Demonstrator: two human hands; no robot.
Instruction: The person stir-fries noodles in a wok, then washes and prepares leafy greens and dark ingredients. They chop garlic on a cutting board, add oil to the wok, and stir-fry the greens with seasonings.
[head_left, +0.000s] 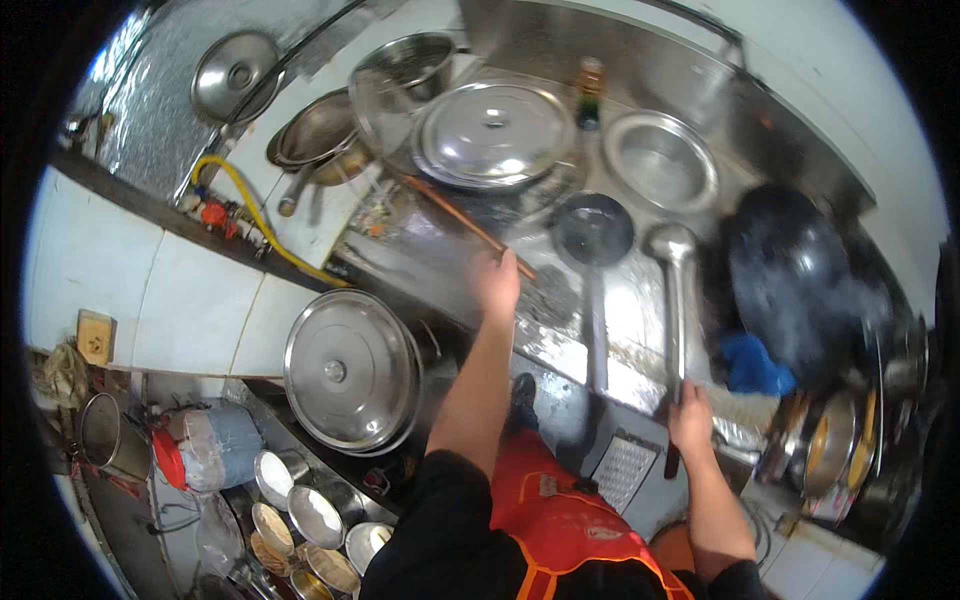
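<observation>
My left hand (496, 283), blurred, is closed around the wooden handle (459, 214) of a round skimmer, whose thin mesh head lies at the upper left beside a steel bowl (420, 64). Low on the right, my right hand (691, 421) grips the handle end of a steel ladle (673, 244), its bowl pointing away from me over the steel worktop. Left of this ladle lies a dark, long-handled round scoop (594, 231). Further right, a black wok (787, 277) gives off smoke or steam, with a blue cloth (754, 366) at its near edge.
A lidded steel pan (495, 131), a bottle (589, 94) and a steel basin (660, 161) stand at the back. A large lidded pot (349, 371) is at the left. Seasoning bowls (316, 516) stand lower left; a strainer (319, 127) rests near a yellow hose (259, 214).
</observation>
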